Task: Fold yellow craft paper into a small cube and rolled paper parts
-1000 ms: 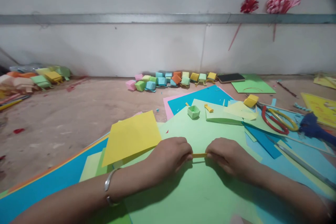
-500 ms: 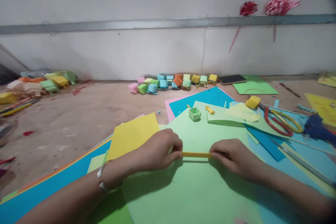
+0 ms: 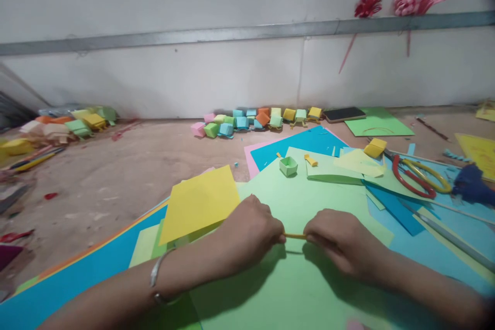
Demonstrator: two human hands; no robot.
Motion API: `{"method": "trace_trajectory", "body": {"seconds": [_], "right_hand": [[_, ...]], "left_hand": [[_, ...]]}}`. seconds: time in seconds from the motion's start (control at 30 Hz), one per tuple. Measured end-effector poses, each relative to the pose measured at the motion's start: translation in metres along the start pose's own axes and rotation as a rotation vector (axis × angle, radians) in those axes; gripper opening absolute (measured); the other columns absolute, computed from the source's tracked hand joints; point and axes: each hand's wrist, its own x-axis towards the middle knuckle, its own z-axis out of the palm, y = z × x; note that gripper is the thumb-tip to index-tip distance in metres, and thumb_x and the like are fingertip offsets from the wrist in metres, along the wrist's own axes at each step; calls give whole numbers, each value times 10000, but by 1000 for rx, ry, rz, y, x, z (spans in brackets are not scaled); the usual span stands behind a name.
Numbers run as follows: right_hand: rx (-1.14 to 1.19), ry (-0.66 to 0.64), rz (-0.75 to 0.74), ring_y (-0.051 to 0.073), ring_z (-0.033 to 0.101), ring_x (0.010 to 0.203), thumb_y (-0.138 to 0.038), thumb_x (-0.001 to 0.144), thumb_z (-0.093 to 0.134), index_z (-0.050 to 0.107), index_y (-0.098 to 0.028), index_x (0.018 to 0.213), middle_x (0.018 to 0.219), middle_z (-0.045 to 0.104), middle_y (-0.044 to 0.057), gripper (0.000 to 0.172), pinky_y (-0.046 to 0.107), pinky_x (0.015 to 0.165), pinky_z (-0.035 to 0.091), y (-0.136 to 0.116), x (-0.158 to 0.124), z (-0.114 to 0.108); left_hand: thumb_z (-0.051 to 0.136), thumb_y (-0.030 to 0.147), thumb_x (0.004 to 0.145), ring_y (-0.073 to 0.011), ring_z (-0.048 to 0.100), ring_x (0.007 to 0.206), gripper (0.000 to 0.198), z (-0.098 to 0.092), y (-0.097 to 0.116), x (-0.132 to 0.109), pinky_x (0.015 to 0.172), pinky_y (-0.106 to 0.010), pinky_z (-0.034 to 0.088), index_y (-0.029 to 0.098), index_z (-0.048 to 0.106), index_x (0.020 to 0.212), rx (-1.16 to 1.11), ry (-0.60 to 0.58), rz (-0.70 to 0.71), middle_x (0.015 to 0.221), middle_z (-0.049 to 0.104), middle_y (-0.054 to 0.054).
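A narrow folded yellow paper strip (image 3: 295, 236) stretches between my two hands, just over the light green paper (image 3: 270, 294). My left hand (image 3: 253, 234), with a silver bangle at the wrist, pinches one end. At the other end, the fingers of my right hand (image 3: 342, 242) are closed on the strip. Both ends are hidden by my fingers. Beyond my hands, a small open green paper box (image 3: 288, 166) stands on the green paper, with a small yellow paper piece (image 3: 310, 160) close by. A yellow sheet (image 3: 201, 198) lies beside my left forearm.
Several small folded paper pieces (image 3: 242, 122) line the wall, with another group (image 3: 79, 128) at the left. Red and yellow handled scissors (image 3: 421, 175) lie right, near a silver cutter-like tool (image 3: 456, 242). A phone (image 3: 344, 114) rests at the back.
My left hand has moved right, closer to my right hand, so less of the yellow strip shows between them. The strip now looks thinner and sits slightly lower in view.
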Motion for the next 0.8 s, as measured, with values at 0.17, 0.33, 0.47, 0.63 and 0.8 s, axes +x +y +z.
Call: {"method": "trace_trajectory", "body": {"seconds": [0.17,0.33,0.47,0.63,0.8], "right_hand": [[207,-83,196,104,532,550,-222,905,478,642,-173,757,642,649,5,226,208,551,375,7,7,-11],[345,-67,450,113,488,503,-302,876,493,660,-171,737,565,585,-6,254,226,505,360,15,5,-12],[477,6,635,123,475,486,-363,842,523,662,-169,734,516,562,-11,262,236,487,363,20,7,-12],[539,79,674,120,474,470,-396,831,547,672,-161,761,510,557,-11,276,237,471,366,14,8,-6],[533,0,560,120,535,494,-367,907,502,702,-164,857,569,603,-3,290,228,488,401,2,1,5]], "left_hand": [[513,216,919,-124,584,577,301,-30,-13,-3,601,-228,365,183,721,705,-182,-149,-107,638,708,-10],[508,248,879,-133,590,592,299,-58,-30,-6,584,-219,377,187,737,696,-232,-37,-342,676,734,-12],[532,340,857,-168,629,710,285,-59,-33,-2,643,-245,415,187,727,716,-446,260,-506,758,747,-24],[716,318,708,-146,621,613,260,-10,-10,10,562,-240,442,139,674,891,-1086,208,-557,699,679,-19],[781,495,682,-125,620,590,441,22,0,17,507,-203,426,101,683,853,-1477,263,-547,672,676,-47]]}}
